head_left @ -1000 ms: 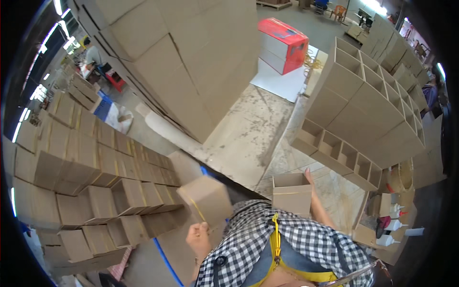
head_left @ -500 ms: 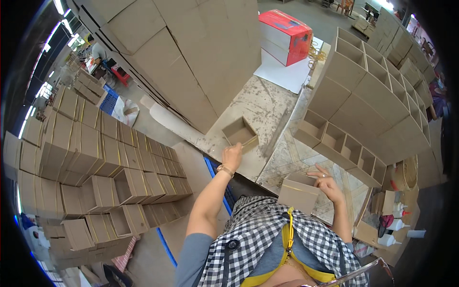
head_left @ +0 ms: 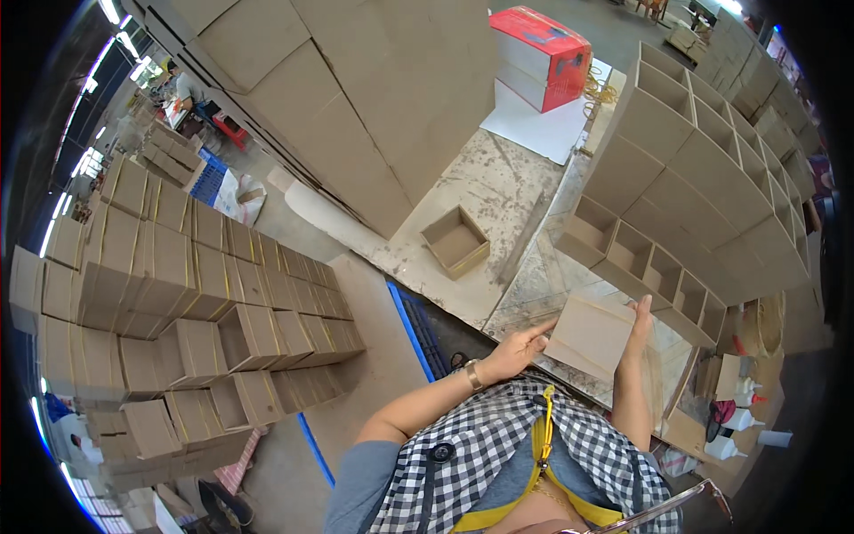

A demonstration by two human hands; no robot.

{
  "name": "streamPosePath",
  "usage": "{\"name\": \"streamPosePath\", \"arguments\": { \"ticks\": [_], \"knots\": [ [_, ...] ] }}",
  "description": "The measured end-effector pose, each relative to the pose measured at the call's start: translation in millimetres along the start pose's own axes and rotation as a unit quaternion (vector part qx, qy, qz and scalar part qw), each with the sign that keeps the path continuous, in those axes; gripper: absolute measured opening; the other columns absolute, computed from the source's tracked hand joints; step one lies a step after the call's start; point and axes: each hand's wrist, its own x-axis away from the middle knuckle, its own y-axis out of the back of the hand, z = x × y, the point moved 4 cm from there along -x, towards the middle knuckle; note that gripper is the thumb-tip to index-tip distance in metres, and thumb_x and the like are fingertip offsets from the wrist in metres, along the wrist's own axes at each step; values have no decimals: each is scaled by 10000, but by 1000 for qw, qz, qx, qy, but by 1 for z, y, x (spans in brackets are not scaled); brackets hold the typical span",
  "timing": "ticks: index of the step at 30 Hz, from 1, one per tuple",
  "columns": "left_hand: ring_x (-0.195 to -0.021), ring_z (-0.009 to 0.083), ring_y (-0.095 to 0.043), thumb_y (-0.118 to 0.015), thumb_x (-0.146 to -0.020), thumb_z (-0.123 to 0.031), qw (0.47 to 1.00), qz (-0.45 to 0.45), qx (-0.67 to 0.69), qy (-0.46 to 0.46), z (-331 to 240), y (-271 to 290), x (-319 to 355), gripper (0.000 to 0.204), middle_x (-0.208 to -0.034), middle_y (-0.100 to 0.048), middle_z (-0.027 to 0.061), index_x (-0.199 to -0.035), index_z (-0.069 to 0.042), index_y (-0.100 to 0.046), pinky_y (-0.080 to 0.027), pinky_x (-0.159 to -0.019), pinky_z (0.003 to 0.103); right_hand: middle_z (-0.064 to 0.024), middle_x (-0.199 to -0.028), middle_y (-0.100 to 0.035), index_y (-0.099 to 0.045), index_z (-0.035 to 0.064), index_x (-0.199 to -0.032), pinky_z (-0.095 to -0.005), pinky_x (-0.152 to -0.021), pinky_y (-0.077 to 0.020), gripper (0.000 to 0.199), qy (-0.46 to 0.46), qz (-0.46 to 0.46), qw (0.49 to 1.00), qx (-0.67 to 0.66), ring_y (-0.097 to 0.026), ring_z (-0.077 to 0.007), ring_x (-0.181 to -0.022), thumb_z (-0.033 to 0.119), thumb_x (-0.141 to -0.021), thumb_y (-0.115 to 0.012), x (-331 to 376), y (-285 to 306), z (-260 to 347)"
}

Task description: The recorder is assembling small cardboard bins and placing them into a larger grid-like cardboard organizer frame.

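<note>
A flat brown cardboard piece (head_left: pixel 592 335) is held just above the near edge of the work table (head_left: pixel 498 191), between both hands. The left hand (head_left: pixel 514 350) grasps its left edge and the right hand (head_left: pixel 639 322) presses its right edge with straight fingers. An open small box (head_left: pixel 455 240) lies farther left on the table, well apart. Because the right hand only presses and does not close, the piece could slip and fall.
</note>
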Motion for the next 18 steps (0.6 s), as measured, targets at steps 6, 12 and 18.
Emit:
{"name": "streamPosePath", "arguments": {
  "ticks": [6, 12, 18],
  "knots": [
    [-569, 29, -444, -615, -841, -118, 995, -80, 51, 31, -19, -9, 14, 241, -629, -540, -14, -1047, -1, -567, -394, -535, 200, -10, -625, -519, -511, 106, -662, -251, -523, -420, 551, -183, -56, 970, -148, -521, -122, -580, 603, -868, -395, 0, 14, -45],
    [-517, 81, -532, -705, -778, -204, 964, 219, -123, -81, -54, -25, 12, 316, -582, -581, 102, -586, -23, -531, -404, -477, 231, -78, -793, -618, -605, 21, -892, -277, -652, -486, 670, -98, -159, 974, -128, -588, -197, -671, 655, -836, -396, -15, 86, -50],
    [-645, 61, -534, -522, -896, -139, 985, -26, 21, 168, -16, 14, -16, 207, -755, -648, 69, -845, 24, -637, -455, -586, 232, -88, -779, -627, -623, 8, -842, -300, -655, -484, 684, -73, -137, 952, -265, -589, -185, -717, 650, -848, -386, -21, 216, -14]
  ]
}}
